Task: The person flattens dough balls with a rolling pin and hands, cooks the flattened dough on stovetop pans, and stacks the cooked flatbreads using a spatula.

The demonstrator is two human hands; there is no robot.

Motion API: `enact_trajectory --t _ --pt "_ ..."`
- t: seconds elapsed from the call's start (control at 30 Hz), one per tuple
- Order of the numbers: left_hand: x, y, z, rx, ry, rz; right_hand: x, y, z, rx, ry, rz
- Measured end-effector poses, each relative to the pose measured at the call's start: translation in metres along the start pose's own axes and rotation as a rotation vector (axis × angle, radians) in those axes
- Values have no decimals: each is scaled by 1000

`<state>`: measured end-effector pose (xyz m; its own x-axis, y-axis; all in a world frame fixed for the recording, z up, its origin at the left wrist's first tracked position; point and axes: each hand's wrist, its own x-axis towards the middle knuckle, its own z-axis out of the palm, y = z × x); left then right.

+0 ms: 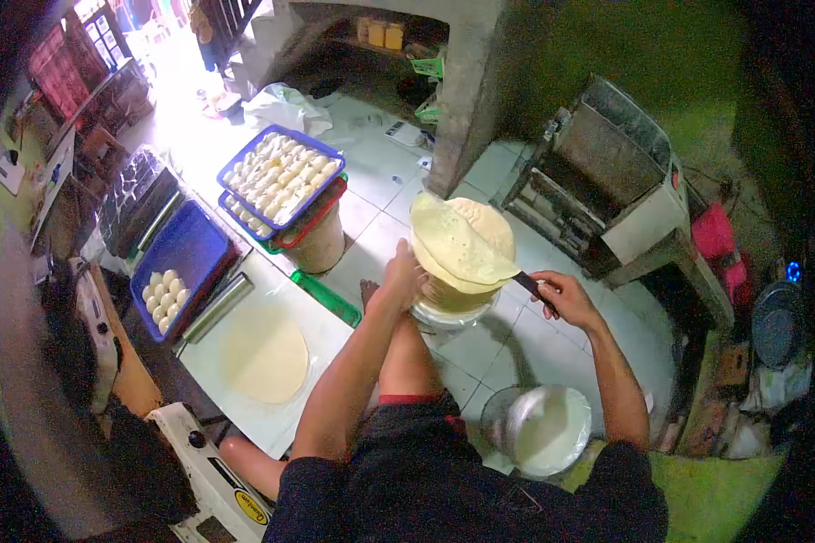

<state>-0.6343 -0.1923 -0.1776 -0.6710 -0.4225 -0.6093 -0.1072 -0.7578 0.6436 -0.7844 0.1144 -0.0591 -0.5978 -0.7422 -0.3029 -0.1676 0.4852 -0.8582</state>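
My right hand [560, 297] is closed round the dark handle of a spatula [527, 283], whose blade reaches under a thin flatbread [457, 242]. That flatbread lies partly folded over a round stack of flatbreads [484, 220] on a round base. At the stack's left edge is my left hand [406, 271], its fingers blurred and partly hidden, so its grip is unclear. A rolled-out round of dough [265, 353] lies on the white board [326, 328] to the left, beside a metal rolling pin [217, 308].
Dough balls [165, 297] sit in a blue tray [195, 237] at left. Another blue tray [310, 214] of dough pieces rests on a bucket [321, 246]. A pale-filled bucket [550, 431] stands at lower right, a metal machine [607, 163] at upper right, and a stove [213, 480] at lower left.
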Motion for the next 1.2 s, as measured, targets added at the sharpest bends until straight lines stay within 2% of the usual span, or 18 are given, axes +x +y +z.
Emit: enact_trajectory --t 0.03,0.07,0.17,0.2,0.3,0.4,0.47,0.57,0.7,0.77,0.8,0.87,0.9,0.97,1.03,1.1,1.13,1.2 --pt "5 3 8 58 37 -17 12 17 -5 12 -30 -2" --pt "15 3 16 321 247 48 23 35 -8 -52 -23 -2" --pt "74 -45 -14 651 139 408 46 68 -15 -249 44 -52" --pt "62 -41 -5 757 231 411 52 75 -17 -312 92 -102" --pt "11 -21 19 833 315 415 60 81 -22 -386 189 -176" --pt "5 -17 21 988 420 460 66 91 -20 -367 216 -90" --pt "5 -17 19 1002 453 475 74 111 -15 -316 264 52" --pt "18 -19 12 977 459 494 69 117 7 -295 433 -65" --pt "43 -33 -15 1010 476 596 64 106 53 -205 530 -73" --pt "29 -30 -25 933 496 593 60 97 72 -403 443 -93" --pt "19 -28 -31 898 501 591 61 93 79 -318 388 49" --pt "-6 -20 -64 777 394 671 56 83 92 -498 584 -153" --pt "-24 -15 -82 835 401 689 52 75 101 -589 669 -254" --pt "-67 -9 -120 896 440 675 41 47 128 -776 605 -371" --pt "-112 -18 -185 1181 360 862 31 43 154 -881 453 -433" --pt "-170 -28 -226 1382 281 744 18 55 179 -903 235 -435" --pt "-194 -42 -248 1468 279 811 15 59 188 -966 216 -529" --pt "-228 -66 -291 1656 338 804 7 56 204 -749 108 -436"
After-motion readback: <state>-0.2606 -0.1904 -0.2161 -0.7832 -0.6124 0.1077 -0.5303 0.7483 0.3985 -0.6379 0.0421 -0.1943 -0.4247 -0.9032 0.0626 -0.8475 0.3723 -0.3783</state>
